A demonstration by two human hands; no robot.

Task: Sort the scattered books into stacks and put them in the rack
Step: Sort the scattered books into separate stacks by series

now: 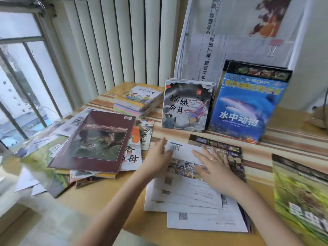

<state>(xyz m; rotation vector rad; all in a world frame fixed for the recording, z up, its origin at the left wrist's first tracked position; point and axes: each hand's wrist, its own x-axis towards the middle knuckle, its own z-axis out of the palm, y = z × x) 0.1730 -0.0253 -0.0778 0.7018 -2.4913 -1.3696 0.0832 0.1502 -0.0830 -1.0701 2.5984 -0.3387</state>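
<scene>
Squaring a fanned pile of white-backed books (pixel 191 197) on the desk (pixel 113 196), left hand (pixel 158 157) and right hand (pixel 213 166) flat and open on top, seemingly to even edges before moving the stack.

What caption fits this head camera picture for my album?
Both hands, left hand and right hand, rest flat on a fanned pile of white-backed books on the striped table.
</scene>
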